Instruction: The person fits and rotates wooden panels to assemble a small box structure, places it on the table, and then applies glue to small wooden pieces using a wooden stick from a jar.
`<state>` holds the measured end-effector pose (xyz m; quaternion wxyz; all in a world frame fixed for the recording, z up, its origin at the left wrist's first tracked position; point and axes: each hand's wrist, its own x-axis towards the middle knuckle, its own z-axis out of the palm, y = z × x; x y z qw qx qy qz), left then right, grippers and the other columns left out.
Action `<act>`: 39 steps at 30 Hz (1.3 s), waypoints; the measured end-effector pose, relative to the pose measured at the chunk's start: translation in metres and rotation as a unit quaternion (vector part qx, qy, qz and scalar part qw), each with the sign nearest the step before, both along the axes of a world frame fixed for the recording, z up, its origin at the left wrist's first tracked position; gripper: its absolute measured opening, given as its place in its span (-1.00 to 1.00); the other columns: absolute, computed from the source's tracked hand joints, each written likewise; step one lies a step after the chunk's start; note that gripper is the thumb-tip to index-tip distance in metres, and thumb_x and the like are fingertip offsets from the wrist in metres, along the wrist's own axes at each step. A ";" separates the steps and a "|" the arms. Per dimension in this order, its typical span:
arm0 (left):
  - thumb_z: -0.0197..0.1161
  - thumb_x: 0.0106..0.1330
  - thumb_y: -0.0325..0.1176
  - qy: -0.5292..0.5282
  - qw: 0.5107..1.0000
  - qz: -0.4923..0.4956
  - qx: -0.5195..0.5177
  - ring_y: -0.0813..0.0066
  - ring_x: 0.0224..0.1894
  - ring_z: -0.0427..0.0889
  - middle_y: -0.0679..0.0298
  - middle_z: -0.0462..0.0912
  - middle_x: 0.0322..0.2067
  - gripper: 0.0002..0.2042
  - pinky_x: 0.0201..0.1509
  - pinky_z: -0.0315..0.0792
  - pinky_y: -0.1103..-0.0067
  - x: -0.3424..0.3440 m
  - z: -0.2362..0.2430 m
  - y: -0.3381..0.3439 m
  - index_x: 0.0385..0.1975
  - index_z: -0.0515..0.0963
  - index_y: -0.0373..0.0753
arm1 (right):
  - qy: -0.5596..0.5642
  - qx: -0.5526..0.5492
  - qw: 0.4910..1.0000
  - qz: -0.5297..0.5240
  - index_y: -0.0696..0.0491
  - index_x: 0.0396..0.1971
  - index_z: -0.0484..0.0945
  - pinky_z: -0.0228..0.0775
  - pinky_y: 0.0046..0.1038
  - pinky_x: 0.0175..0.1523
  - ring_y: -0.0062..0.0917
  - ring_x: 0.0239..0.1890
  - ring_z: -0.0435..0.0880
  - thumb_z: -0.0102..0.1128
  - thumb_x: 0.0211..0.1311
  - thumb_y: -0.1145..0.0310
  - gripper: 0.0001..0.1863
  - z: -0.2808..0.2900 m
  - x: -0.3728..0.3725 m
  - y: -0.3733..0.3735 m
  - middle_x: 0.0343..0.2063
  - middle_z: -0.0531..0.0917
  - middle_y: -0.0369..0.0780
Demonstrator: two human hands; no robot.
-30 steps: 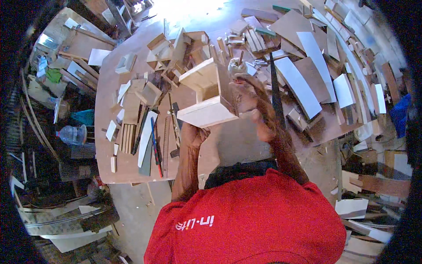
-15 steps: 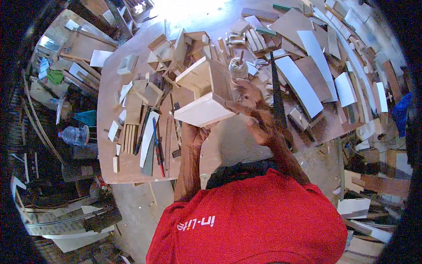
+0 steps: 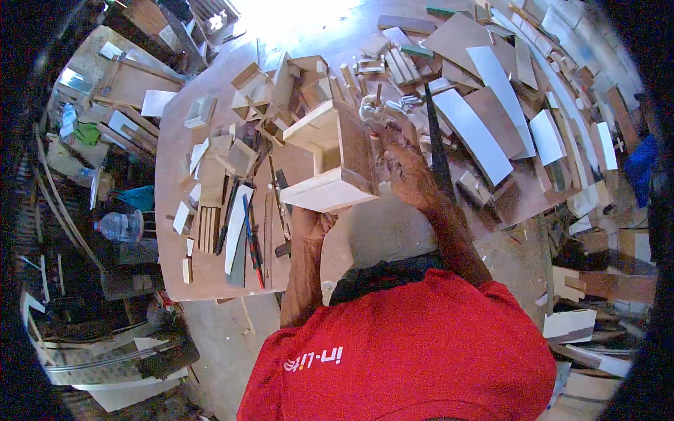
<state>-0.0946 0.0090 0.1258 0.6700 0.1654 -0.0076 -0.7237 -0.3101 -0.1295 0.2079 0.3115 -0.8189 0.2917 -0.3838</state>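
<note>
A small open-fronted box of pale wood (image 3: 330,191) is held up over the workbench, its hollow facing left. My left hand (image 3: 312,221) grips it from below, the fingers mostly hidden under the bottom panel. Just right of the box is my right hand (image 3: 407,165), its fingers loosely spread and pointing away from me, slightly blurred. Beyond those fingers stands a whitish jar (image 3: 372,110) with a stick upright in it. Whether the fingertips touch the jar cannot be made out.
More wooden box parts (image 3: 249,88) crowd the bench's far middle. White and brown panels (image 3: 474,133) and a dark saw-like blade (image 3: 437,140) lie at right. Left are a blue-red pen or tool (image 3: 253,242), a ruler (image 3: 268,217) and slotted wood (image 3: 208,228).
My right hand has come off the box's right side and shifted away toward the jar. The box has turned a little and sits slightly lower in my left hand.
</note>
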 end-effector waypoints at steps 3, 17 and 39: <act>-0.09 0.38 -0.04 -0.038 0.996 0.053 0.064 0.22 -0.35 0.69 -0.07 0.56 -0.09 -0.47 -0.54 0.62 0.65 -0.007 0.004 -0.003 0.10 0.31 -0.44 | -0.004 -0.074 0.997 0.028 0.00 0.14 0.42 0.00 -0.20 0.37 -0.08 0.30 0.20 -0.06 -0.05 0.74 -0.35 0.005 0.002 0.002 0.23 0.23 0.02; 0.01 0.31 0.02 -0.082 0.975 0.117 0.169 0.27 -0.49 0.65 -0.01 0.59 -0.16 -0.46 -0.68 0.49 0.72 -0.012 -0.002 -0.007 0.04 0.39 -0.36 | 0.032 -0.051 0.998 0.012 -0.02 0.13 0.44 0.17 -0.20 0.27 -0.02 0.18 0.28 -0.02 -0.14 0.64 -0.34 -0.016 -0.006 -0.004 0.18 0.27 0.04; 0.06 0.30 -0.50 -0.116 0.973 0.195 0.053 0.30 -0.16 0.60 0.11 0.52 -0.13 -0.78 -0.04 0.56 0.45 -0.071 0.066 -0.026 -0.10 0.38 -0.44 | -0.199 0.507 0.838 0.036 0.19 0.08 0.38 0.52 -0.47 -0.12 -0.38 -0.10 0.64 0.00 0.32 0.20 -0.55 -0.039 -0.015 0.021 -0.14 0.62 -0.10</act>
